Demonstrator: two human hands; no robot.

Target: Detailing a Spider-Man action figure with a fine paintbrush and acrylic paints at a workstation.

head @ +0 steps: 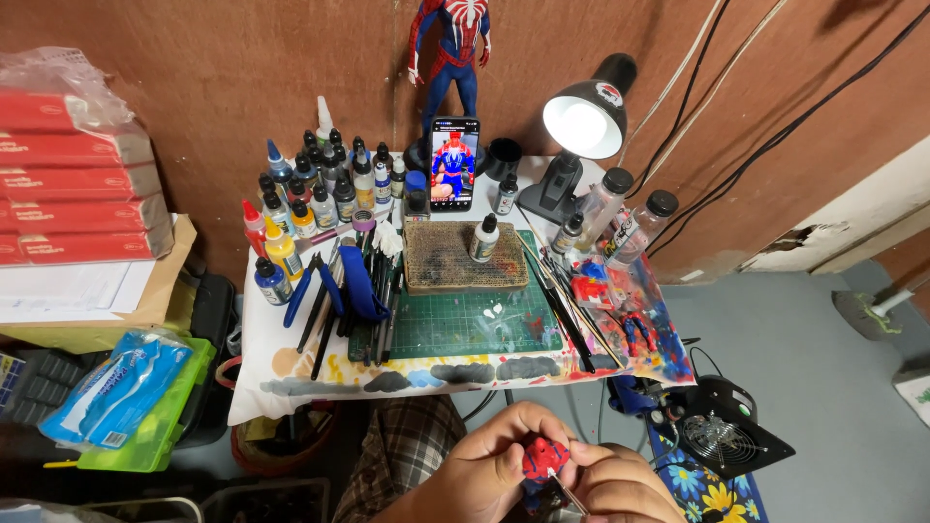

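Observation:
My left hand (pixel 489 465) and my right hand (pixel 620 484) meet at the bottom edge of the head view, both closed around a small red and blue figure part (pixel 544 459). A thin metal tool (pixel 567 499) pokes out under the part by my right hand. Beyond them is a small table with a green cutting mat (pixel 465 324), a brown textured block (pixel 441 260) with a white dropper bottle (pixel 484 238) standing on it, and a phone (pixel 453 163) propped upright showing a red and blue figure.
Many paint bottles (pixel 320 194) crowd the table's back left. Brushes and tools (pixel 363 291) lie left of the mat, more brushes (pixel 567 300) to its right. A lit desk lamp (pixel 586 116) stands at back right, a tall figure (pixel 450 48) behind the phone. Red boxes (pixel 77 184) stack at left; a fan (pixel 722 431) sits on the floor.

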